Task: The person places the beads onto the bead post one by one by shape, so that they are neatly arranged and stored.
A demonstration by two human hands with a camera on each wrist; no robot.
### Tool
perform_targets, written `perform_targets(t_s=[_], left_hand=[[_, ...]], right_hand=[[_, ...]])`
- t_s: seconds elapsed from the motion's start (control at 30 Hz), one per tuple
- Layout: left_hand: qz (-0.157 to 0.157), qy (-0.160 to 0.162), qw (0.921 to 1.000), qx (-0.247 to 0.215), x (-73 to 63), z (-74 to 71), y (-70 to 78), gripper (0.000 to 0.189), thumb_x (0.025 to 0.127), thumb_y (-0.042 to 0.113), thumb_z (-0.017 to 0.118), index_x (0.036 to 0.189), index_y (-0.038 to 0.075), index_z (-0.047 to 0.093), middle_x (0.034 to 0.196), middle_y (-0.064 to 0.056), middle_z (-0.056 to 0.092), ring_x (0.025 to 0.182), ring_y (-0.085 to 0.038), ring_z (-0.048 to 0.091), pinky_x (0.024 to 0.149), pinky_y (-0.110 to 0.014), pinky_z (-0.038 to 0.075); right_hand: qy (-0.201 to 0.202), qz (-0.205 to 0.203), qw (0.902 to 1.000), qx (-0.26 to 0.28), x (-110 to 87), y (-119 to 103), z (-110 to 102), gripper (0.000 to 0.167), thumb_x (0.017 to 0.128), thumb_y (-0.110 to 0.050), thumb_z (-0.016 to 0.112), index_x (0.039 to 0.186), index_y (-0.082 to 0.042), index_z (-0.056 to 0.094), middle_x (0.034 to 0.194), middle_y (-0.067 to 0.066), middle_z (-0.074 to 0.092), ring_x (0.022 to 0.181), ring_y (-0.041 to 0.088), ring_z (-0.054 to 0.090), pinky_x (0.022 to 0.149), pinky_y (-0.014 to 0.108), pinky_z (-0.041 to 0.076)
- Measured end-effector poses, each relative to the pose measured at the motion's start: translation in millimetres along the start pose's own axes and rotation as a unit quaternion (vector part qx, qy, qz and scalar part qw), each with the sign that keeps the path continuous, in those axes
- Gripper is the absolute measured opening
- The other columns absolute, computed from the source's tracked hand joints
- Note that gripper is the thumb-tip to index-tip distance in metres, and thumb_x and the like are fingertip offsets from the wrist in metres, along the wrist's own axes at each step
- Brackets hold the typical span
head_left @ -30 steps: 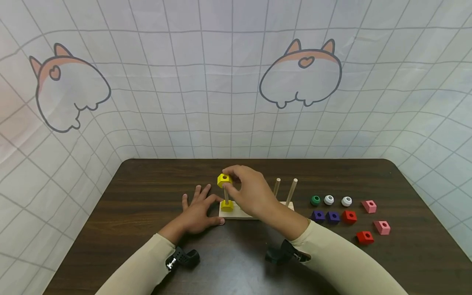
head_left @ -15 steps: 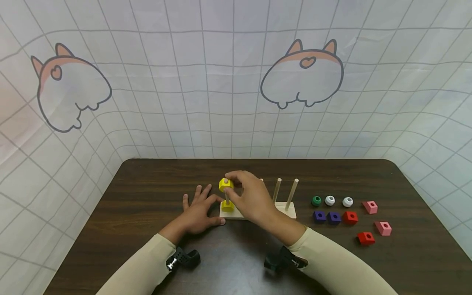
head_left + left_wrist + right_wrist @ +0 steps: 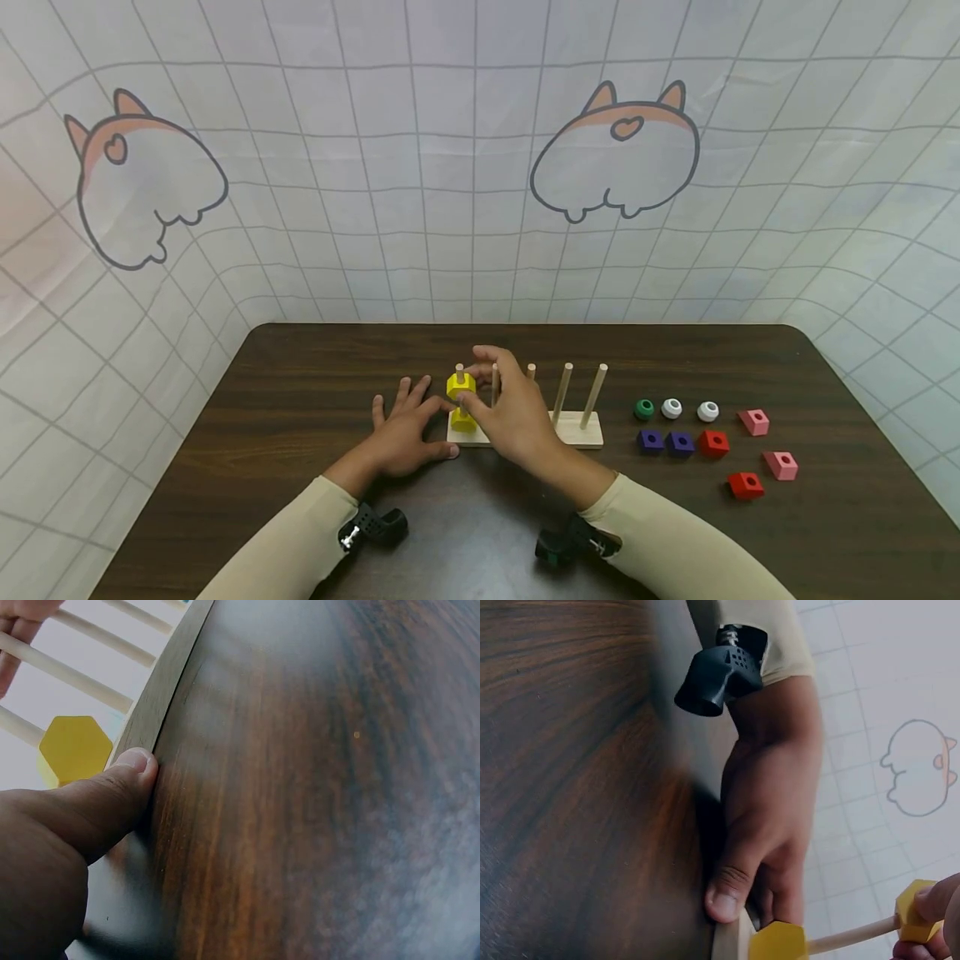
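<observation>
A wooden peg board with a row of upright pegs lies in front of me. One yellow hexagonal block sits at the foot of its leftmost peg. Threaded on the same peg, higher up, is a second yellow hexagonal block; the peg's tip shows above it. My right hand pinches this upper block between thumb and fingers, as the right wrist view also shows. My left hand lies with fingers spread on the table at the board's left end, its thumb against the front edge.
To the right of the board lie a green bead, white beads, purple blocks, red blocks and pink blocks on the dark wooden table. A white gridded curtain hangs behind.
The right hand has brought the upper yellow block down from over the peg's tip, so the peg now passes through it. The right index finger has lifted slightly. The left hand stays put.
</observation>
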State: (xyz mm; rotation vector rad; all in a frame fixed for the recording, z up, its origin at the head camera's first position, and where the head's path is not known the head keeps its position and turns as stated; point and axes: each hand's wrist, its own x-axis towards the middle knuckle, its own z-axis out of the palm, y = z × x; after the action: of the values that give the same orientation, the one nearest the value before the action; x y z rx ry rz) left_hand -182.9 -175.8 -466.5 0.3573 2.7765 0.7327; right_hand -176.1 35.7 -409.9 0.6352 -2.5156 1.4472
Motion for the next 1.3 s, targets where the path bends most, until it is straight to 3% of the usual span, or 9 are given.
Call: perform_targets(t_s=[0.13, 0.37, 0.87, 1.03, 1.17, 1.3], left_hand=[[-0.002, 0.001, 1.0000, 0.003, 0.1, -0.3, 0.8, 0.060, 0.088, 0.055, 0.077, 0.138, 0.029, 0.057, 0.171, -0.013, 0.007, 0.154, -0.039, -0.012, 0.110, -0.073, -0.014], [-0.003, 0.001, 1.0000, 0.004, 0.4, -0.3, 1.4, 0.060, 0.088, 0.055, 0.076, 0.137, 0.026, 0.057, 0.171, -0.013, 0.007, 0.154, -0.039, -0.011, 0.110, -0.073, -0.014], [0.001, 0.005, 1.0000, 0.004, -1.1, -0.4, 1.3, 0.059, 0.087, 0.054, 0.077, 0.136, 0.027, 0.058, 0.170, -0.015, 0.009, 0.154, -0.041, -0.009, 0.110, -0.073, -0.012], [-0.002, 0.004, 1.0000, 0.000, -1.2, -0.1, 1.6, 0.058, 0.087, 0.053, 0.078, 0.135, 0.027, 0.058, 0.171, -0.014, 0.009, 0.155, -0.040, -0.009, 0.110, -0.073, -0.013], [-0.002, 0.005, 1.0000, -0.001, -0.3, 0.7, 0.9, 0.058, 0.087, 0.053, 0.078, 0.134, 0.027, 0.058, 0.171, -0.013, 0.009, 0.155, -0.039, -0.010, 0.110, -0.073, -0.013], [-0.003, 0.005, 1.0000, 0.000, 0.2, 0.8, 1.5, 0.057, 0.087, 0.053, 0.078, 0.134, 0.027, 0.058, 0.171, -0.013, 0.009, 0.155, -0.038, -0.010, 0.110, -0.072, -0.014]], right_hand=[[-0.011, 0.018, 0.9998, 0.004, -1.8, 6, 4, 0.068, 0.091, -0.012, 0.081, 0.147, -0.009, 0.043, 0.113, -0.004, 0.072, 0.088, 0.017, 0.065, 0.064, 0.030, 0.046], [-0.023, 0.029, 0.9993, -0.006, -4.1, 18, 13, 0.067, 0.089, -0.012, 0.082, 0.144, -0.009, 0.045, 0.111, -0.005, 0.072, 0.097, 0.013, 0.069, 0.077, 0.036, 0.054], [-0.035, 0.032, 0.9988, 0.008, -8.5, 30, 19, 0.062, 0.090, -0.012, 0.081, 0.141, -0.008, 0.046, 0.117, 0.004, 0.073, 0.102, 0.023, 0.071, 0.088, 0.042, 0.056], [-0.023, 0.033, 0.9991, 0.014, -13.2, 24, 14, 0.069, 0.090, -0.016, 0.081, 0.146, -0.010, 0.041, 0.131, 0.007, 0.068, 0.115, 0.026, 0.067, 0.094, 0.049, 0.052], [-0.009, 0.003, 0.9999, 0.007, -18.3, 14, 4, 0.077, 0.090, -0.016, 0.081, 0.152, -0.010, 0.034, 0.142, 0.009, 0.061, 0.124, 0.025, 0.062, 0.097, 0.052, 0.050], [-0.027, 0.004, 0.9996, -0.008, -23.7, 3, -12, 0.078, 0.092, -0.017, 0.078, 0.155, -0.012, 0.032, 0.146, 0.009, 0.057, 0.125, 0.025, 0.062, 0.099, 0.050, 0.050]])
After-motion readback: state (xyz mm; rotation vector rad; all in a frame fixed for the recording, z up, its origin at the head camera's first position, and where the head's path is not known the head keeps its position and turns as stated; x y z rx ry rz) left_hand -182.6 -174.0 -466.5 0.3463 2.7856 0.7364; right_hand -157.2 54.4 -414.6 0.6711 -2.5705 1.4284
